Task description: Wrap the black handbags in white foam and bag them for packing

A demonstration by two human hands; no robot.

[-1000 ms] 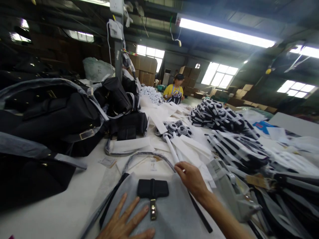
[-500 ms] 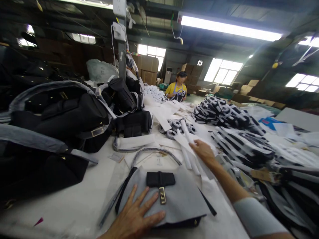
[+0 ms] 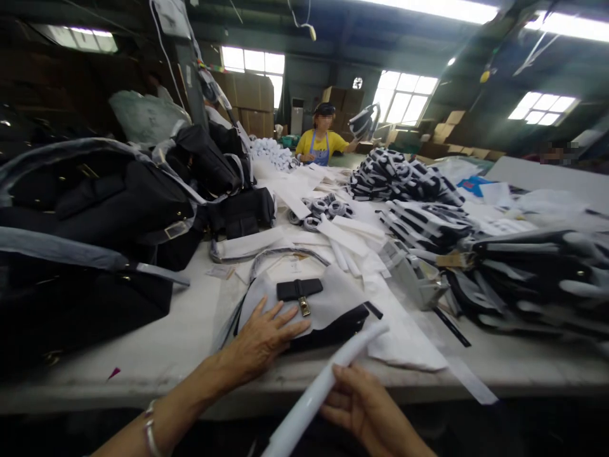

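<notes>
A black handbag (image 3: 342, 325) lies on the table in front of me, its flap covered by a grey-white sheet, with a black tab and a gold clasp (image 3: 304, 306) at the middle. My left hand (image 3: 266, 333) rests on the covered flap with its fingers spread. Held in my right hand (image 3: 354, 397), just off the table's front edge, is a long white rolled tube (image 3: 323, 384), which looks like rolled paper or foam. Its upper end reaches over the bag's lower right corner. The bag's handle (image 3: 285, 251), wrapped in clear film, arches behind it.
Black bags with wrapped handles (image 3: 104, 197) are heaped on the left. Stacks of wrapped black straps or parts (image 3: 404, 181) stand on the right, near a tape dispenser (image 3: 416, 276). White sheets (image 3: 347, 235) lie behind the bag. Across the table, a person in yellow (image 3: 320, 143) lifts an item.
My right hand has come back from the white rolls behind the bag to the table's front edge, now gripping one tube. My left hand stays on the flap. The view has shifted.
</notes>
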